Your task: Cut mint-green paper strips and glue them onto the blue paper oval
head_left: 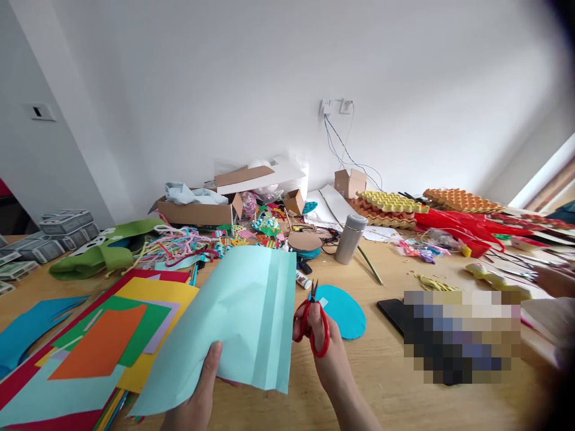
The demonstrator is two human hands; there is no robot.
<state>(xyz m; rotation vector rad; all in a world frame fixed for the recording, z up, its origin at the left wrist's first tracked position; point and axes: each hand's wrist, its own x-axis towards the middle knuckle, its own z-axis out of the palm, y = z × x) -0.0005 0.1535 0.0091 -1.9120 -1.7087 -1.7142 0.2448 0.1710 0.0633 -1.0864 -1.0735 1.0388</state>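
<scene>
A large light-teal sheet of paper is curved and raised above the table, with fold lines along its right side. My left hand grips its lower edge, thumb on the front face and the other fingers hidden behind. Just right of the sheet, my right hand holds red-handled scissors, fingers in the loops and the blades pointing up, nearly together. The blades do not touch the sheet. Behind them a blue paper disc lies flat on the table.
Coloured sheets lie at the left. A silver bottle stands past the disc, near a green stick. A black phone, egg trays and another person's hand are at the right. Craft scraps and boxes line the wall.
</scene>
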